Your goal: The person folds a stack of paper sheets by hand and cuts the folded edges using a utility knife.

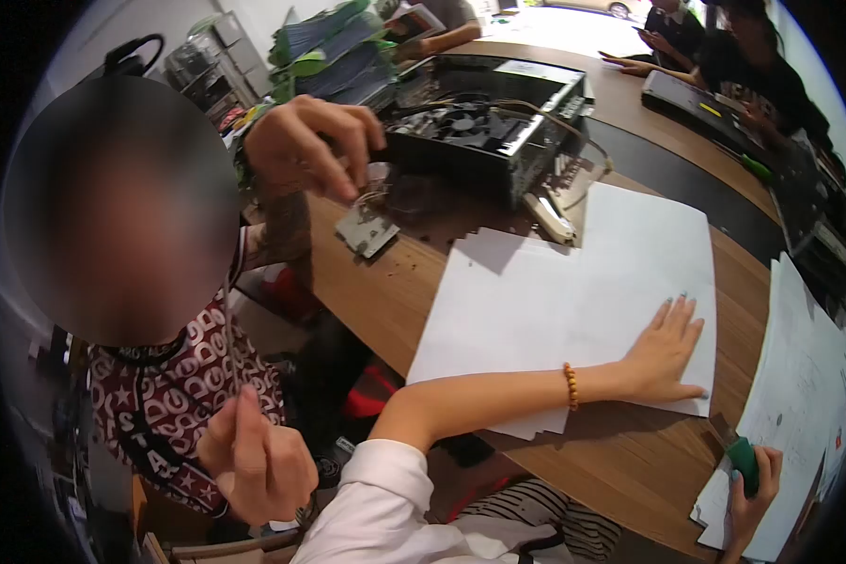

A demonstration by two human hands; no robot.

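My left hand (665, 350) lies flat with fingers spread on large white sheets of paper (508, 310), a beaded bracelet on its wrist. Near the right edge, my right hand (759, 493) is wrapped round a green object (744, 467), with a thin brownish piece at its upper end. That hand is beside a second stack of paper (771, 404) with faint marks on it. The sheets under my left hand overlap and reach the table's near edge.
An open computer case (470, 122) with a fan stands beyond the paper, near a small metal part (367, 230). A person in a patterned shirt (193, 404) sits at the left, both hands raised. Other people and a dark flat device (696, 103) are across the wooden table (620, 470).
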